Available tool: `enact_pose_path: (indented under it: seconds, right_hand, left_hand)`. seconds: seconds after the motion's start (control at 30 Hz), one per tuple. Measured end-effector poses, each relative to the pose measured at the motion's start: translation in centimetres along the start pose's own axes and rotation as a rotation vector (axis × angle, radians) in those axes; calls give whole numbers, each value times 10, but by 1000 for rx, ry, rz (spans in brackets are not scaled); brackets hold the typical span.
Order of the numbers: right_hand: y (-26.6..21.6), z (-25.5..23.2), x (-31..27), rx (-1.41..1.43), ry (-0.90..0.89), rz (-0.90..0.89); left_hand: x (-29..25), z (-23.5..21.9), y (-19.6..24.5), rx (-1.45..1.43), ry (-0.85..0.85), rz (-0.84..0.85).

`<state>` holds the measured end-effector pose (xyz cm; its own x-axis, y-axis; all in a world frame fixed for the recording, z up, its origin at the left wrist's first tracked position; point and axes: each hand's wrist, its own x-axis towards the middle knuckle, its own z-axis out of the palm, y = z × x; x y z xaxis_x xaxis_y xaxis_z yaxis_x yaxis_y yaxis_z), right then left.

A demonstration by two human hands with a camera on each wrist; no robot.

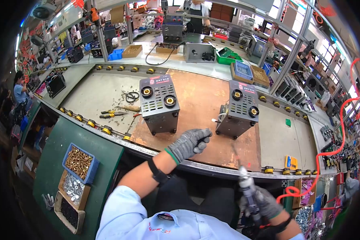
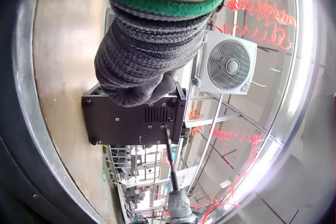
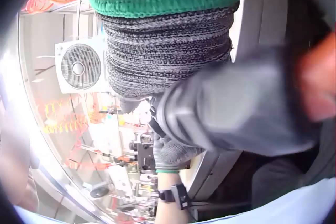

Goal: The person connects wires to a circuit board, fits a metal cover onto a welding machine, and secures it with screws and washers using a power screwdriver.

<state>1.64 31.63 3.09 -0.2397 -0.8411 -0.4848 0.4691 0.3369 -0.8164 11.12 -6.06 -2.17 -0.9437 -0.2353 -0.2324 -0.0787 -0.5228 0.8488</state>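
My left hand (image 1: 190, 145), in a grey knit glove with green cuff, is held over the bench's front edge, fingers curled. No object shows in it; the inside of the fist is hidden. Just beyond it to the right stands a grey welding machine (image 1: 238, 114) with two round sockets, and a matching welding machine (image 1: 160, 106) stands to the left. My gloved right hand (image 1: 268, 203) grips a power screwdriver (image 1: 249, 188) in front of the bench. Its thin bit points up toward the right machine; the left wrist view shows the screwdriver (image 2: 179, 205) with its bit overlapping the machine's panel (image 2: 128, 121).
Both machines stand on a brown board (image 1: 198, 90). Pliers (image 1: 113, 114) and scissors (image 1: 132, 96) lie left of them. A blue bin of brass-coloured screws (image 1: 79, 163) sits on the green side table (image 1: 48, 160). A red air hose (image 1: 318, 160) hangs at right.
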Motion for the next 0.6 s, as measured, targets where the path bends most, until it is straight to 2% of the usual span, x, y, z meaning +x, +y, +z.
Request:
enact_pose_path:
  seconds: [0.07, 0.1, 0.2, 0.37, 0.6]
  right_hand:
    - [25, 13, 32, 205, -78, 50]
    - [22, 28, 40, 233, -42, 81]
    - [20, 42, 52, 167, -32, -16]
    - [5, 46, 53, 89, -16, 18]
    - [9, 32, 51, 83, -64, 41]
  left_hand:
    - [11, 1, -15, -321, 58, -66]
    - [13, 0, -19, -317, 47, -72]
    - [10, 2, -18, -320, 48, -83]
    - [8, 6, -9, -239, 73, -92]
    - [3, 20, -2, -98, 54, -70]
